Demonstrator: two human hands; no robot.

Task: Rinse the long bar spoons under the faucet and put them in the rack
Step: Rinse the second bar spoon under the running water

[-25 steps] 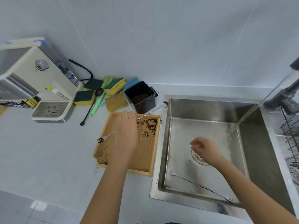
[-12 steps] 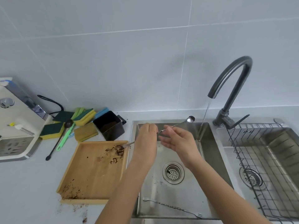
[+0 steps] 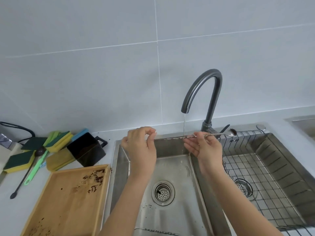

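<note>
A long twisted bar spoon (image 3: 172,138) lies level over the left sink basin (image 3: 172,171), its dirty bowl (image 3: 232,132) pointing right. My left hand (image 3: 140,147) pinches its left end. My right hand (image 3: 203,148) holds the handle between thumb and fingers. A thin stream of water from the dark faucet (image 3: 204,92) falls on the handle's middle. A second bar spoon (image 3: 158,229) lies on the basin floor at the near edge. The wire rack (image 3: 265,171) sits in the right basin.
A wooden tray (image 3: 66,201) with coffee grounds lies left of the sink. Behind it are a black container (image 3: 87,149), several sponges (image 3: 58,142), a green brush (image 3: 36,167) and a black long-handled spoon (image 3: 25,176).
My left hand lifted the spoon off the tray and carried it over the sink. My right hand took hold of it. The spoon has shifted right, its handle now under the stream.
</note>
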